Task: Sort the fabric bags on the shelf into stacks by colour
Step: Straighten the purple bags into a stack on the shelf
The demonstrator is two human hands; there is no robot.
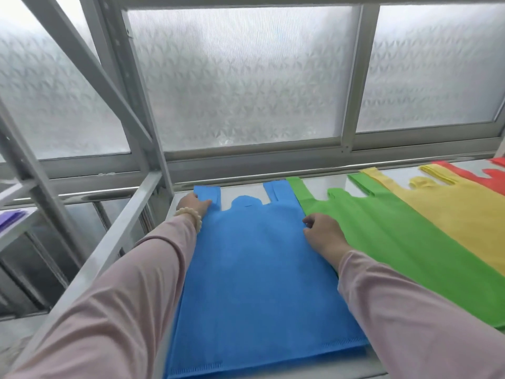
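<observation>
Two hands on the blue bags (254, 269), pink sleeves (123, 296) coming in from the near edge.

- Blue stack lies flat at the left end of the shelf (317, 187), handles toward the window. Two hems show at its near edge, so more than one bag.
- Its left edge runs tight along the grey frame rail (109, 242), no spare room there. Its right edge butts against the green bags (396, 233); can't tell which overlaps.
- Right hand (323, 235): knuckles up, fingers curled under at the blue/green seam. Can't tell whether fabric is between them.
- Left hand (192, 204): at the far-left handle strap, thumb laid on top, pinching it. Bead bracelet (191, 214) on that wrist.
- Rightward, flat and side by side: green, then yellow bags (459, 209), then red bags (492, 179) at the frame edge, each touching the next.
- Bare white shelf shows only in the handle cut-outs and a thin strip at the back.
- Purple fabric (11, 218) sits on a separate ledge far left, well apart.
- Frosted window (246, 77) just beyond the back rail.
</observation>
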